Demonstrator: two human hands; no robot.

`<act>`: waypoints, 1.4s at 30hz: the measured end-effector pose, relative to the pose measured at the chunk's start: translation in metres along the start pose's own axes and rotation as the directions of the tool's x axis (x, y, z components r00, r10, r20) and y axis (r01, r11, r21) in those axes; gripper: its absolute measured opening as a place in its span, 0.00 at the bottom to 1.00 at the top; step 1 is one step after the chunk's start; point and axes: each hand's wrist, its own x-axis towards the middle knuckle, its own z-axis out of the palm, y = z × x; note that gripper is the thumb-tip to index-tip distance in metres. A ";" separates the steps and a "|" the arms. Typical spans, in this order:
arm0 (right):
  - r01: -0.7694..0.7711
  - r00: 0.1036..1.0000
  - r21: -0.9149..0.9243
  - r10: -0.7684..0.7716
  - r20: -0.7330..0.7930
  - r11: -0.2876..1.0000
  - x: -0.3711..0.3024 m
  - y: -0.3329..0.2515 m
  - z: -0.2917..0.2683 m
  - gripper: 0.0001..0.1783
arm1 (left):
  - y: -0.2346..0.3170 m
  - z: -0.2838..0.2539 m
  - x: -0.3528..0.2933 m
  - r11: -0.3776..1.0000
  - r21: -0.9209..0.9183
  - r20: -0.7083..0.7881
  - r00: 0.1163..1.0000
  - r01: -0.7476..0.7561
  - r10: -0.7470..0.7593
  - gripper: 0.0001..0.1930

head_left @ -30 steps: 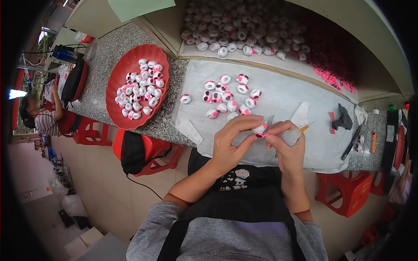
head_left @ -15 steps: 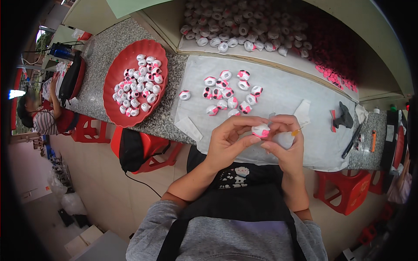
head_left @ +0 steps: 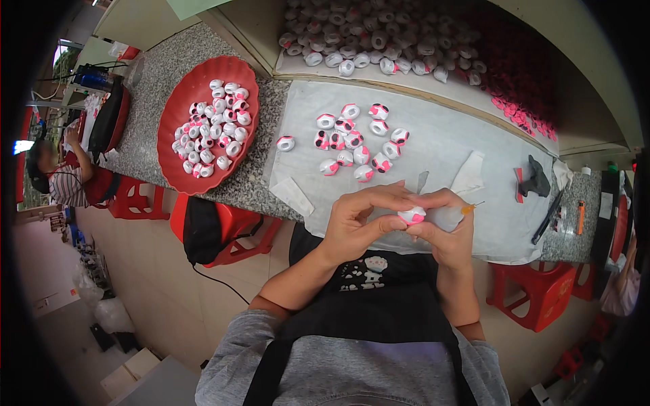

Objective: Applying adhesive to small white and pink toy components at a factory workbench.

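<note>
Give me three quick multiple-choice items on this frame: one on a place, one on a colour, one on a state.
1. Where is the red tray?
A. on the person's left
B. on the person's right
C. on the floor

2. What colours is the small piece?
A. blue and yellow
B. white and pink
C. all black

3. How is that piece held?
A. lying loose on the sheet
B. left hand alone
C. between both hands

Key: 1 A, it sits at the counter's left end; 2 B, white body, pink patch; 3 C, right hand also pinches it.

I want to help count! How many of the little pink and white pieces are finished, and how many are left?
Too many to count. The red tray holds a heap, maybe the done ones. Both hands, left hand and right hand, hold one piece. About a dozen loose pieces wait on the cloth.
</note>
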 end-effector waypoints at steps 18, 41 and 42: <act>-0.084 0.996 0.023 0.084 0.000 0.996 0.004 0.000 0.000 0.16 | 0.002 -0.002 0.000 0.994 -0.026 -0.010 0.995 0.103 -0.103 0.13; -0.067 0.997 0.115 0.062 0.041 0.991 0.004 0.004 -0.003 0.15 | -0.009 -0.002 0.002 0.992 -0.118 -0.004 0.999 0.042 -0.043 0.12; -0.062 0.997 0.122 0.057 0.049 0.991 0.003 0.005 -0.004 0.15 | -0.008 -0.003 0.002 0.995 -0.092 0.010 0.999 0.038 -0.037 0.12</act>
